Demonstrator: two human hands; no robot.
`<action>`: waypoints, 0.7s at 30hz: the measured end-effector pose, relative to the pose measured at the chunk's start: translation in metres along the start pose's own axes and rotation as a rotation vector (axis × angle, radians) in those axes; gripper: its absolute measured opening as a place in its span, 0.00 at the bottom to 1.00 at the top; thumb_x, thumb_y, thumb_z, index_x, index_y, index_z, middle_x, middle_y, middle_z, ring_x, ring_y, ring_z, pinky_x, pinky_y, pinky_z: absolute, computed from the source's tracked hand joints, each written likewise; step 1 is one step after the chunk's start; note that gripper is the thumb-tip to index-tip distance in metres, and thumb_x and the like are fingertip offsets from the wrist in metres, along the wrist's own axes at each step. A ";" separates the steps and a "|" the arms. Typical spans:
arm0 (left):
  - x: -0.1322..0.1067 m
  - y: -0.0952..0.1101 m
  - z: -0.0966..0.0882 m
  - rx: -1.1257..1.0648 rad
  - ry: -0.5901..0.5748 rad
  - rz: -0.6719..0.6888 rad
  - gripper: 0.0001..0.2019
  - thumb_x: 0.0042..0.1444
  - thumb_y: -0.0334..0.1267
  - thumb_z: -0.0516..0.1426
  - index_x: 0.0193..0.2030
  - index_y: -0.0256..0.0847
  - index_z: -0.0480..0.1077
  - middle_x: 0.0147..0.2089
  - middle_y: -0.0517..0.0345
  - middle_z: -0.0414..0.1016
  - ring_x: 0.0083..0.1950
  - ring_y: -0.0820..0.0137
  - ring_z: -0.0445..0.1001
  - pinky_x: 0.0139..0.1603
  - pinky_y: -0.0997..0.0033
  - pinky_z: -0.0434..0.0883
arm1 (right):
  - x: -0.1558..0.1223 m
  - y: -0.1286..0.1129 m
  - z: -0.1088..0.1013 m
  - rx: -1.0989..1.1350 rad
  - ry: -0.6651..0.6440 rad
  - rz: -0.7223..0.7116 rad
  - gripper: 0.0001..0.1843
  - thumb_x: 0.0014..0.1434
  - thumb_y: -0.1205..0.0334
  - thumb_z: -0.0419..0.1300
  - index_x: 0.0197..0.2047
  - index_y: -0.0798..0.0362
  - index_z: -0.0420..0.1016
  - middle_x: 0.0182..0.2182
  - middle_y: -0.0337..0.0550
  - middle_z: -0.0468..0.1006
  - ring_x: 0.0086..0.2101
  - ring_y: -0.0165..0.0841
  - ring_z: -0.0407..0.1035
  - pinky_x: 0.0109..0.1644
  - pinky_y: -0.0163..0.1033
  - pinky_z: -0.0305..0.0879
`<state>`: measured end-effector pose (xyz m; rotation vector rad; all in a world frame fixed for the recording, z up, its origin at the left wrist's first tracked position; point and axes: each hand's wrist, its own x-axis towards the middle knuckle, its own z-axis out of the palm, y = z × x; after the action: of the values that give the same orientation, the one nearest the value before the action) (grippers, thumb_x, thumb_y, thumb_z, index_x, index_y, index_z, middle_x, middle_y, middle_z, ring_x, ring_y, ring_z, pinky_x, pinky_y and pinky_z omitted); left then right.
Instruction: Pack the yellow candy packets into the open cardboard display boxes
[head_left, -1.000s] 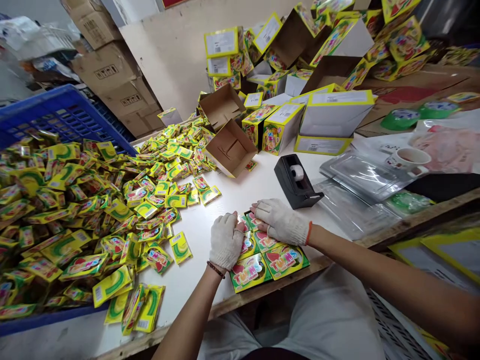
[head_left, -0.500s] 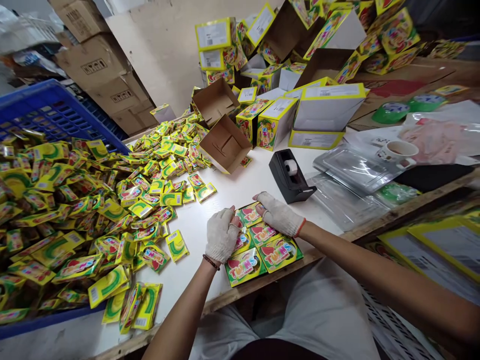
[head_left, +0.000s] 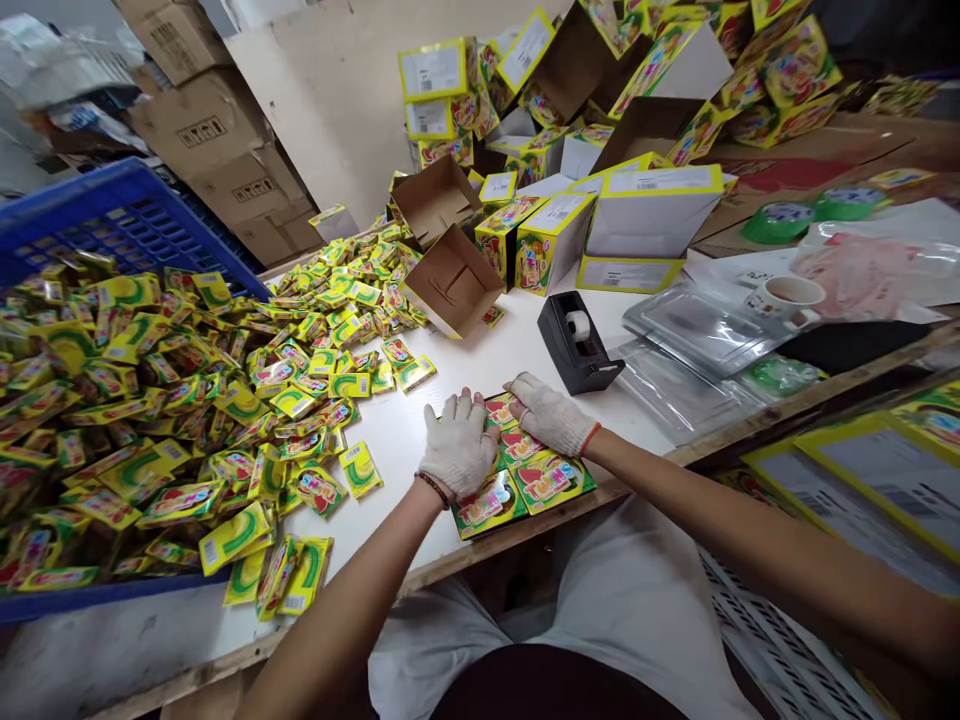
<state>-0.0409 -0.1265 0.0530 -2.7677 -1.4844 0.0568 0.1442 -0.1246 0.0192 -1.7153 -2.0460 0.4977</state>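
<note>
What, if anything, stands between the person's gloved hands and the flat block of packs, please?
Nothing visible does: the left hand and right hand both lie directly on the packs. The black tape dispenser stands beyond the right hand, not between.

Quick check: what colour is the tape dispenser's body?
Black. The tape dispenser shows best in the head view, just beyond the right hand.

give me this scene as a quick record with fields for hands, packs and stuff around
left hand: gloved, fingers spread over flat packs
right hand: gloved, also on the packs
packs: side by side near the table's front edge
tape dispenser: black, just beyond right hand
crate: blue, left, heaped with loose packets
boxes: at the back, some open
cup: right, beside clear trays
</note>
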 end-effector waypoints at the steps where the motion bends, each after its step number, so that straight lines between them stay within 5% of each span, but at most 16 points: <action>1: -0.004 0.008 0.002 0.011 0.003 -0.018 0.29 0.69 0.49 0.44 0.71 0.35 0.57 0.74 0.40 0.53 0.72 0.45 0.54 0.67 0.32 0.51 | 0.000 -0.001 0.000 -0.022 -0.002 0.009 0.22 0.65 0.66 0.50 0.59 0.63 0.68 0.55 0.57 0.70 0.53 0.41 0.68 0.60 0.43 0.63; 5: -0.012 0.029 0.005 0.022 -0.015 -0.032 0.32 0.68 0.53 0.42 0.72 0.36 0.56 0.76 0.40 0.50 0.74 0.43 0.48 0.69 0.31 0.46 | 0.002 -0.008 0.001 -0.058 -0.020 0.109 0.19 0.66 0.63 0.51 0.57 0.61 0.70 0.55 0.59 0.68 0.53 0.43 0.67 0.60 0.46 0.62; 12: -0.006 0.028 -0.008 0.021 0.005 -0.035 0.33 0.63 0.58 0.50 0.69 0.42 0.62 0.71 0.35 0.58 0.69 0.41 0.57 0.65 0.34 0.52 | -0.002 -0.007 -0.004 0.083 0.093 0.094 0.17 0.64 0.65 0.55 0.56 0.57 0.71 0.51 0.52 0.74 0.50 0.35 0.70 0.57 0.39 0.65; 17: -0.008 0.025 -0.009 0.056 0.004 -0.001 0.35 0.61 0.60 0.52 0.71 0.47 0.59 0.69 0.33 0.60 0.69 0.39 0.58 0.64 0.32 0.52 | -0.035 0.049 -0.064 0.085 0.362 0.225 0.17 0.67 0.63 0.49 0.56 0.55 0.68 0.47 0.49 0.75 0.47 0.36 0.70 0.54 0.43 0.67; 19: -0.009 0.024 -0.009 0.051 -0.003 0.037 0.34 0.61 0.59 0.52 0.71 0.47 0.59 0.69 0.33 0.61 0.68 0.40 0.59 0.64 0.33 0.53 | -0.056 0.079 -0.090 0.020 0.481 0.317 0.14 0.62 0.60 0.55 0.49 0.55 0.72 0.42 0.48 0.75 0.44 0.38 0.71 0.53 0.45 0.67; 21: -0.009 0.023 -0.008 0.048 0.003 0.054 0.33 0.62 0.58 0.52 0.70 0.47 0.61 0.69 0.33 0.60 0.67 0.40 0.59 0.64 0.32 0.53 | -0.075 0.102 -0.103 -0.088 0.393 0.424 0.25 0.51 0.58 0.66 0.52 0.55 0.72 0.47 0.51 0.74 0.48 0.42 0.70 0.55 0.48 0.67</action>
<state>-0.0266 -0.1460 0.0612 -2.7679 -1.3889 0.0878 0.2954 -0.1807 0.0463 -2.1145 -1.4558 0.1718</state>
